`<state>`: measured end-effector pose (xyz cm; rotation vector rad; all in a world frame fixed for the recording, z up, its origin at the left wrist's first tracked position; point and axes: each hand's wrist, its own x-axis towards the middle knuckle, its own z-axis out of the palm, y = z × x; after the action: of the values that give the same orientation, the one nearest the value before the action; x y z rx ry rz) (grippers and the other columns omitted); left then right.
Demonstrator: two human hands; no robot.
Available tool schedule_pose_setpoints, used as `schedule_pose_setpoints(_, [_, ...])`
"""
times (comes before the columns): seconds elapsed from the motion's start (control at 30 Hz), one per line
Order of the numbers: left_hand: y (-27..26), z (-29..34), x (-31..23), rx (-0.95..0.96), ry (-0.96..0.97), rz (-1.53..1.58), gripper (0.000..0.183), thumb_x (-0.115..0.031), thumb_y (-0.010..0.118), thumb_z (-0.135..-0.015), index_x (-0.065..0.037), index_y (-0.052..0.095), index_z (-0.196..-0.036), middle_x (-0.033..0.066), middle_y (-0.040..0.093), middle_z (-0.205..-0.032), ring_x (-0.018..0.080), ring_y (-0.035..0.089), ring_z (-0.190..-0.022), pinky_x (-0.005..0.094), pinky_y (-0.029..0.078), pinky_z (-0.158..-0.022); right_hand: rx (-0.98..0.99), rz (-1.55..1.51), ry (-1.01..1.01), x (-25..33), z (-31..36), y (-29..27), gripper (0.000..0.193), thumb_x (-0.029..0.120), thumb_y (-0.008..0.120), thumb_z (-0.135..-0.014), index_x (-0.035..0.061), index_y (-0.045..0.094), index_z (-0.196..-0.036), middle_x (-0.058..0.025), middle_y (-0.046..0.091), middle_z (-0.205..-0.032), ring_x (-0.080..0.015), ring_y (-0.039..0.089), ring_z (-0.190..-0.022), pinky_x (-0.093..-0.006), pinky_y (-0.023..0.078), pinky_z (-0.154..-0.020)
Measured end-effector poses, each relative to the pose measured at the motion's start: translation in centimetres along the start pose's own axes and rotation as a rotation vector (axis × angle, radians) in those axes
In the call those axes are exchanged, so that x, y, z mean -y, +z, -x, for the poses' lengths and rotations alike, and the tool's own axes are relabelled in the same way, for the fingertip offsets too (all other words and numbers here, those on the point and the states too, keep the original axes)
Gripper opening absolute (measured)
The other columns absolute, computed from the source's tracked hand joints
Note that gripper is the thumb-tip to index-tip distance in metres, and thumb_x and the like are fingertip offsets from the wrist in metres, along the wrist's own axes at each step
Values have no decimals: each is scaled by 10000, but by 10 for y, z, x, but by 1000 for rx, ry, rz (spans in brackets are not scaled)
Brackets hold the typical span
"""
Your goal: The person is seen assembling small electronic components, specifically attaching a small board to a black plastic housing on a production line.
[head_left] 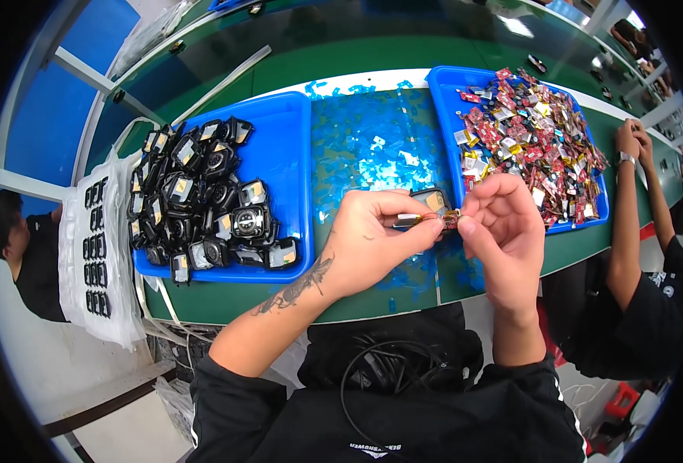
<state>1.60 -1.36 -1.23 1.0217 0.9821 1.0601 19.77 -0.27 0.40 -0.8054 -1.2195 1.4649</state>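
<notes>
In front of me, between two trays, my left hand pinches a small circuit board with a battery cell and thin red wires between thumb and fingers. My right hand meets it from the right, its thumb and fingertips closed at the end of the board; the exact contact is too small to make out. Just behind my fingertips a black watch-like case lies on the table, partly hidden by my left hand.
A blue tray of black watch-like cases stands left; another blue tray of red boards and batteries stands right. Blue film scraps litter the green table. White packing trays hang over the left edge. Co-workers' hands are at right.
</notes>
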Motion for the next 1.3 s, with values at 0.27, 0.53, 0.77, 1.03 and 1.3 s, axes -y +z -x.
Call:
schedule_pose_setpoints(0.27, [5,3,-2,40,152,95,382,73,647,-850,61,580,-1225,146,632,-1139,169,630,-1021,294,533,-903,-69,279,-75,-8,-1,6,330,-69,677,-828,0,510,-1105,-34,594,-889,-29,555,-749,-146,420,-610])
schedule_pose_setpoints(0.53, [3,2,-4,54,156,70,422,84,607,-862,25,551,-1275,119,619,-1176,149,609,-1068,280,513,-919,-121,370,-157,-9,-2,8,353,-67,681,-823,13,491,-1109,-24,586,-855,-20,511,-689,-151,396,-581])
schedule_pose_setpoints(0.77, [9,3,-5,2,174,143,449,84,571,-871,-9,511,-1307,103,634,-1122,133,601,-1084,276,488,-942,-146,606,-153,-6,-6,12,491,-61,703,-793,18,494,-1231,-17,576,-846,-58,510,-665,-179,456,-586])
schedule_pose_setpoints(1.03, [2,10,-6,-115,134,110,612,80,565,-885,-66,312,-1423,163,544,-1278,168,603,-1079,281,516,-888,83,735,-214,-10,-23,20,466,-84,628,-821,13,502,-1259,-32,572,-850,-75,577,-718,-211,488,-602])
schedule_pose_setpoints(1.3, [4,5,7,-372,1113,-872,614,-23,738,-723,4,469,-1273,286,446,-1344,399,560,-1134,448,514,-864,155,1031,-6,-23,-249,21,642,190,856,-636,-20,562,-1166,-152,674,-1005,-192,636,-890,-335,502,-742])
